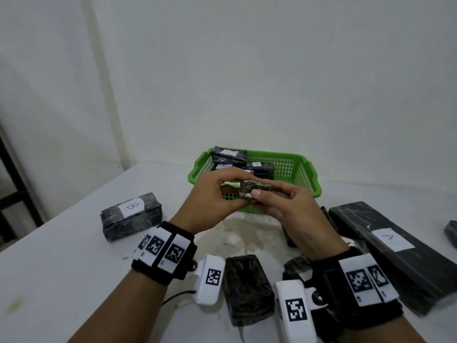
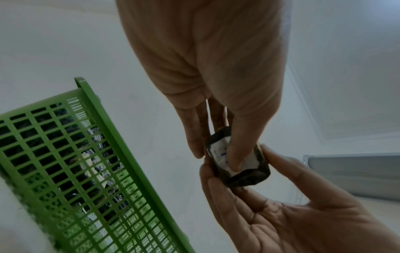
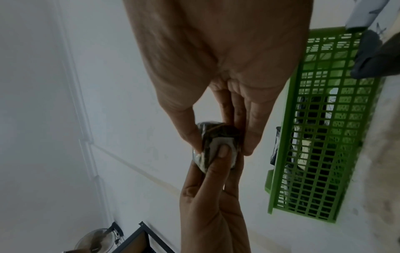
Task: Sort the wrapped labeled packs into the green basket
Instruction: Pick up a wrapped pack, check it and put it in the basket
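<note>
A small dark wrapped pack (image 1: 254,187) is held in the air just in front of the green basket (image 1: 305,173). My left hand (image 1: 231,188) pinches it from the left and my right hand (image 1: 268,194) from the right. In the left wrist view the left hand (image 2: 216,154) has its thumb on the white label of the pack (image 2: 249,178). In the right wrist view the right hand (image 3: 220,137) pinches the pack (image 3: 218,131) between thumb and fingers. The basket (image 2: 121,137) (image 3: 281,154) holds several labeled packs (image 1: 230,154).
On the white table (image 1: 61,268) a pack marked B (image 1: 131,216) lies at the left. A long pack marked A (image 1: 385,246) lies at the right. Another dark pack (image 1: 247,288) lies between my wrists. A wall stands behind the basket.
</note>
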`<move>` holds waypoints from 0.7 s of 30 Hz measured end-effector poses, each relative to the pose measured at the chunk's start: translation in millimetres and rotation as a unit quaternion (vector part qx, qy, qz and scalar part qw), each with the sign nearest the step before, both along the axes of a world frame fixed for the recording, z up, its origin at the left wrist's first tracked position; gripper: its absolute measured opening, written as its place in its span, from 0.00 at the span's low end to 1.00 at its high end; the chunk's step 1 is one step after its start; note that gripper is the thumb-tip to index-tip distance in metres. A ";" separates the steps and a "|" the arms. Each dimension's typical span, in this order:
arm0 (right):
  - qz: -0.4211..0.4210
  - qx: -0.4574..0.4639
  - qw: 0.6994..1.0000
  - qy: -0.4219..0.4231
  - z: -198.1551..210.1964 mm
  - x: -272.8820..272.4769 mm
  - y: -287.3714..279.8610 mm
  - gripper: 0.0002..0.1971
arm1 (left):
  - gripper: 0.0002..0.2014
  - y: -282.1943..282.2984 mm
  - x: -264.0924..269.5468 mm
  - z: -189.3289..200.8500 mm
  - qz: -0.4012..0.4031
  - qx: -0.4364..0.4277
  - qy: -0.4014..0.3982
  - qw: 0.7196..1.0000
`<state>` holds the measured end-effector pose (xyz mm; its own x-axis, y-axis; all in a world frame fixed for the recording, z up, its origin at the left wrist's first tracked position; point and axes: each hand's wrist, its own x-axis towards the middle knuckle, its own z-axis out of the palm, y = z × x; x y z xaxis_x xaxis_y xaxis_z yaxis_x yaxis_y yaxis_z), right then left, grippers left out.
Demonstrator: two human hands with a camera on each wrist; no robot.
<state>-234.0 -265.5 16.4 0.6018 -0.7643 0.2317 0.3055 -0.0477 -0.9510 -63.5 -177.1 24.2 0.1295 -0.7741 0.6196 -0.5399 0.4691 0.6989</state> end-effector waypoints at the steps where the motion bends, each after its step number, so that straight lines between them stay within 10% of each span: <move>1: 0.011 0.005 1.000 -0.005 0.4 -1.3 0.7 0.14 | 0.16 0.1 0.6 -0.6 0.002 -0.001 0.001 1.000; 21: 0.020 -0.048 0.998 -0.020 -7.4 -11.4 -6.1 0.29 | 0.29 6.6 1.1 -8.0 -0.039 0.025 0.002 0.999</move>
